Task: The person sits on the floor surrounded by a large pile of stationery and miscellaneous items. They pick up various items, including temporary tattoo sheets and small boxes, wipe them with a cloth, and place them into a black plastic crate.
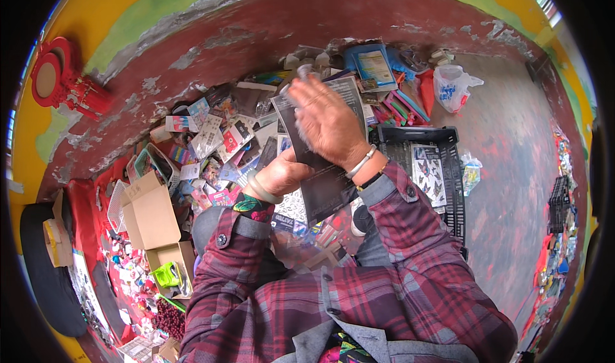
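A dark, printed flat sheet point(323, 193) is tilted up in front of me. My left hand point(282, 173) grips its left edge, thumb across the front. Over its upper part lies my right hand point(330, 119), slightly blurred, pressing a pale crumpled cloth point(303, 132) against the surface; bits of the cloth stick out past the fingertips. Most of the cloth is hidden under that hand. Below the sheet, partly covered by it, are black-and-white patterned sheets point(291, 204).
Heaped packets and cards point(224, 139) lie against the red wall. On the right stands a black plastic crate point(456, 171) with a butterfly-patterned sheet point(428, 177) inside. An open cardboard box point(150, 212) sits at left; a white plastic bag point(453, 84) is at the far right.
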A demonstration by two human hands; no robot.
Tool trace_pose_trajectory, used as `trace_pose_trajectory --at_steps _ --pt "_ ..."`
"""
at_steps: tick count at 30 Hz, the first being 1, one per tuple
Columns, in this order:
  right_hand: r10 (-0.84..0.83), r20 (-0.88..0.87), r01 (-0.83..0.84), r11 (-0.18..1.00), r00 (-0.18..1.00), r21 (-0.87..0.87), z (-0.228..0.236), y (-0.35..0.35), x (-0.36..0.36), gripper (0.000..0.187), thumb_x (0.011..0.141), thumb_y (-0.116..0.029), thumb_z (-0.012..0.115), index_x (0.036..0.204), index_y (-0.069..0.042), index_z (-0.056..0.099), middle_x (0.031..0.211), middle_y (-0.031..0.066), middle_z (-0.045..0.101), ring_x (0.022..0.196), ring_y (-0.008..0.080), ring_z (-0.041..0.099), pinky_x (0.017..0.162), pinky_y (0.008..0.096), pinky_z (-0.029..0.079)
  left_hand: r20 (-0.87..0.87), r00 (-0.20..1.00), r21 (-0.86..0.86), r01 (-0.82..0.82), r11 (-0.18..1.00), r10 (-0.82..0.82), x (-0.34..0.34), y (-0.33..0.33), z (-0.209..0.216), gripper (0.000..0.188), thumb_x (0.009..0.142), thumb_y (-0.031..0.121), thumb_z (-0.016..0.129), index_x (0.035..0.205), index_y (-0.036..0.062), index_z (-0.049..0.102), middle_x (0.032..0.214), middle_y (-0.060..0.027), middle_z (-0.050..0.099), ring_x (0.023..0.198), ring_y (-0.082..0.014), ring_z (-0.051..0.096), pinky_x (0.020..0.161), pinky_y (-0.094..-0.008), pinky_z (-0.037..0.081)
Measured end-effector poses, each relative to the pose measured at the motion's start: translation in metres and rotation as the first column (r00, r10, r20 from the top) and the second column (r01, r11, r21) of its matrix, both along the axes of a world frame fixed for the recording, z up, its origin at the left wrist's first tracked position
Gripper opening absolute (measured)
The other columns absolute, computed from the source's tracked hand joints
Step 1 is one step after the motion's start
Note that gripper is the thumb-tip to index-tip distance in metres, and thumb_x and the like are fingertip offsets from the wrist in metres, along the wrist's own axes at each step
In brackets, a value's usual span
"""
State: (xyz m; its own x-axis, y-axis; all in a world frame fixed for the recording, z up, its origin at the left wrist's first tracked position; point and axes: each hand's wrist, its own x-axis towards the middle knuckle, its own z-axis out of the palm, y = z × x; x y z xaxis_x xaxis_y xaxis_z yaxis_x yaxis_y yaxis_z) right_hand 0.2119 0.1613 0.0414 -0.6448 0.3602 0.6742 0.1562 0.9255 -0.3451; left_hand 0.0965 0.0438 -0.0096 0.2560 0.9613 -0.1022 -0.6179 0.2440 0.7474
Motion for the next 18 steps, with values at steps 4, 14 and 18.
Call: trace_pose_trajectory --at_steps 4,14,18 --pt "-0.213 -0.126 0.163 0.933 0.969 -0.32 -0.015 0.029 0.007 0.032 0.09 -0.021 0.046 0.112 -0.001 0.057 0.113 0.0186 0.057 0.107 0.0345 0.053 0.091 0.0388 0.043 0.041 0.989 -0.069 -0.138 0.988 0.141 0.003 -0.001 0.017 0.047 0.071 -0.01 0.046 0.118 -0.0034 0.051 0.112 -0.0131 0.058 0.107 -0.0266 0.054 0.095 -0.0392 0.04" --pt "0.133 -0.036 -0.136 0.987 0.99 -0.086 -0.001 -0.019 -0.01 0.032 0.088 -0.021 0.052 0.117 -0.008 0.057 0.126 0.0116 0.052 0.123 0.0292 0.041 0.101 0.0385 0.033 -0.086 0.981 -0.082 -0.182 0.98 0.175 0.018 0.004 -0.011 0.048 0.071 -0.009 0.047 0.118 -0.0024 0.05 0.113 -0.0132 0.056 0.106 -0.0241 0.054 0.091 -0.0339 0.042" --pt "0.055 -0.055 -0.057 0.997 0.997 -0.041 -0.005 -0.01 -0.007 0.026 0.087 -0.02 0.054 0.108 -0.007 0.061 0.12 0.011 0.056 0.119 0.0283 0.046 0.1 0.0399 0.034 -0.084 0.995 0.002 -0.048 0.999 0.048 0.013 0.006 -0.008 0.051 0.07 -0.012 0.047 0.119 0.0004 0.051 0.115 -0.0102 0.056 0.107 -0.0239 0.053 0.091 -0.0322 0.041"
